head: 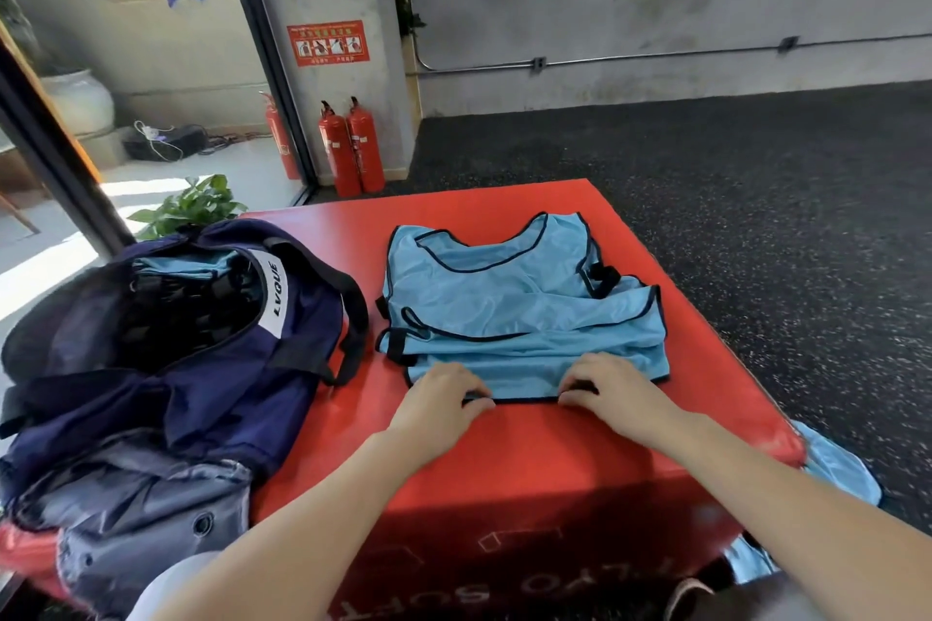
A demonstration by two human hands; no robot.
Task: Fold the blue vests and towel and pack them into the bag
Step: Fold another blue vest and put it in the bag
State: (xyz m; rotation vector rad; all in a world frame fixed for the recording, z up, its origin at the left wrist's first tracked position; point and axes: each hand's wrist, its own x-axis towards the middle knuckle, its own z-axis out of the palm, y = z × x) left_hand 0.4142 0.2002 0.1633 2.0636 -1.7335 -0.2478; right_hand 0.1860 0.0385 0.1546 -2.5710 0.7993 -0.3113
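Pinching the near hem of the light-blue vest [519, 313], your left hand [444, 393] and right hand [613, 386] both grip its black-trimmed edge; it lies flat on the red block [529, 459], beside the open navy bag [166, 343].

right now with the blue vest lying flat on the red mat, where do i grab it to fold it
Grip the blue vest by its near hem, from your side; that black-trimmed edge lies straight and free, where the left hand and right hand already pinch it.
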